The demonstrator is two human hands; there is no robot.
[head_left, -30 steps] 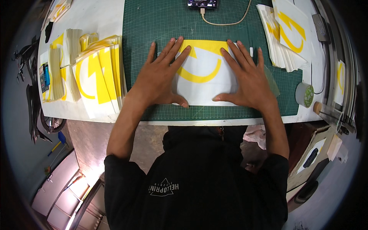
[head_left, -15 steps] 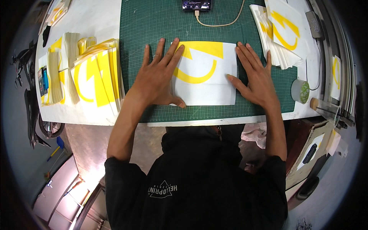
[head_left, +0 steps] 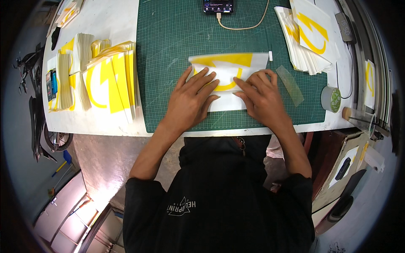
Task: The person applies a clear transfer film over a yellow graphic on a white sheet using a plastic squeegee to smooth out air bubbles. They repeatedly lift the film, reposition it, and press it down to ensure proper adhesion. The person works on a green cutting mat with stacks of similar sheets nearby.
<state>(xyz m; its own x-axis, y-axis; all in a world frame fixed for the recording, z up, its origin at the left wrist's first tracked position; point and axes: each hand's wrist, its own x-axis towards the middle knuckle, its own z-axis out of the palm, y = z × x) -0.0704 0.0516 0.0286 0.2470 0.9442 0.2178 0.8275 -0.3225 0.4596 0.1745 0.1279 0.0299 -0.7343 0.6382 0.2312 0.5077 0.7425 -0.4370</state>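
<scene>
A white work table (head_left: 114,19) fills the upper part of the view, and most of its middle is covered by a dark green gridded cutting mat (head_left: 177,50). On the table's left side stand and lie batches of folded white-and-yellow printed paper pieces (head_left: 107,84), some fanned upright, others in tight bundles. At the far right of the mat rests a flat pile of unfolded white sheets with a yellow curved print (head_left: 310,36). In the centre of the mat lies the white paper sheet with a yellow curved mark (head_left: 230,67), its far part doubled over so the fold runs across it, its near edge close to the mat's front border. The left hand (head_left: 192,99) lies flat on the sheet's left half, fingers spread and pressing down; the right hand (head_left: 261,97) presses the right half, fingers pointing inward toward the left hand's fingertips, the two hands close together but not clasping anything. Just right of the right hand a clear plastic strip (head_left: 290,84) lies slanted on the mat. Beyond it, at the table's right edge, sits a green-and-white roll of tape (head_left: 331,99). At the mat's far edge a dark smartphone (head_left: 218,6) lies plugged into a beige cable (head_left: 249,25).
</scene>
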